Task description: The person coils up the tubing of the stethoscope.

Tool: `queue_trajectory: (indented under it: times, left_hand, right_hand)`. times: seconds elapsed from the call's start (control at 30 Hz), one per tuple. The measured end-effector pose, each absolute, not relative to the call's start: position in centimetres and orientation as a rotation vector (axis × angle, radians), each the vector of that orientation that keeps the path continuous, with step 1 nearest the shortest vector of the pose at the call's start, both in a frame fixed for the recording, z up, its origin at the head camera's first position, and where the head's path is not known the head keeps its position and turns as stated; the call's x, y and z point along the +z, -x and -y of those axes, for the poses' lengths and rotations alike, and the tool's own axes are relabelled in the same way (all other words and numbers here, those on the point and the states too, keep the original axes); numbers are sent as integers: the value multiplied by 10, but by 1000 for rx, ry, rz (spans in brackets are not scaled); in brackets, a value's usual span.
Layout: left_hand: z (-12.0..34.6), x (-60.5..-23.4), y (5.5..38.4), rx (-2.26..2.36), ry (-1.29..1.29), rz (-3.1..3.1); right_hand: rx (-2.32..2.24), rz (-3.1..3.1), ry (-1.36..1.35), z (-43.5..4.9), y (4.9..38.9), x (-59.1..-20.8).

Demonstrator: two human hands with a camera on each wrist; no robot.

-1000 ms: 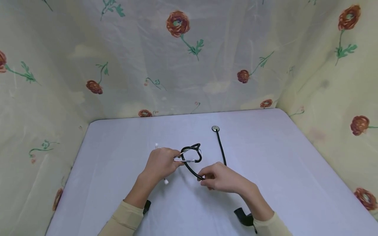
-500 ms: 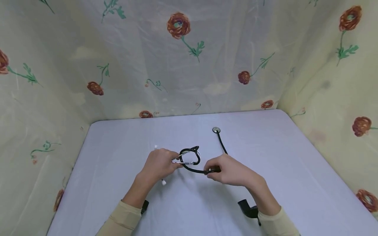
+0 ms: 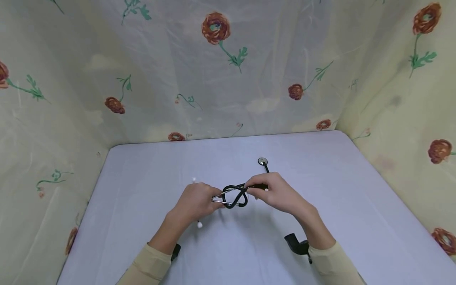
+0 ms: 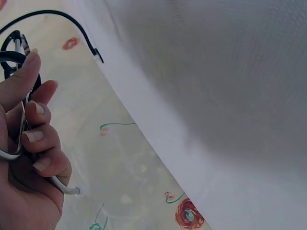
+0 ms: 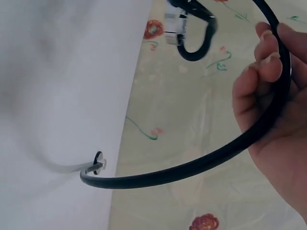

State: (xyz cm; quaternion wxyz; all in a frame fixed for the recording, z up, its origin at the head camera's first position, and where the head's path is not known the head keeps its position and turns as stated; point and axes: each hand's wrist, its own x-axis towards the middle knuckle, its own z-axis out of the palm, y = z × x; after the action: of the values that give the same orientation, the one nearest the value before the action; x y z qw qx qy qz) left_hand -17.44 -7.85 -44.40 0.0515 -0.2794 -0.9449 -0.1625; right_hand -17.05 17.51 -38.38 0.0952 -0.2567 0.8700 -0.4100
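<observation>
A black stethoscope is held between my two hands above the white table. My left hand grips its metal ear tubes, fingers curled round them in the left wrist view; white ear tips stick out on either side of that hand. Black tubing is looped round the ear tubes just right of the left hand. My right hand pinches the tubing at the loop's right side. From there the tubing curves away to the round chest piece, which lies on the table beyond the right hand.
The white table has rounded far corners. Flower-printed cloth hangs close behind it and along both sides. A black wrist mount juts from the right forearm, with another at the left.
My right hand has carried the tubing right, then up and back toward the left hand, crossing it over the ear tubes into a tighter loop. The left hand stays nearly in place.
</observation>
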Motion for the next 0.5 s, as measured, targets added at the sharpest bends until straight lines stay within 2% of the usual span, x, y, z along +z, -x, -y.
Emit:
queue_trajectory:
  times: [0.5]
  left_hand:
    - [73,-433,165,-505,1133,2785]
  right_hand:
    - [-1450,-2623,654,-170,187,-406]
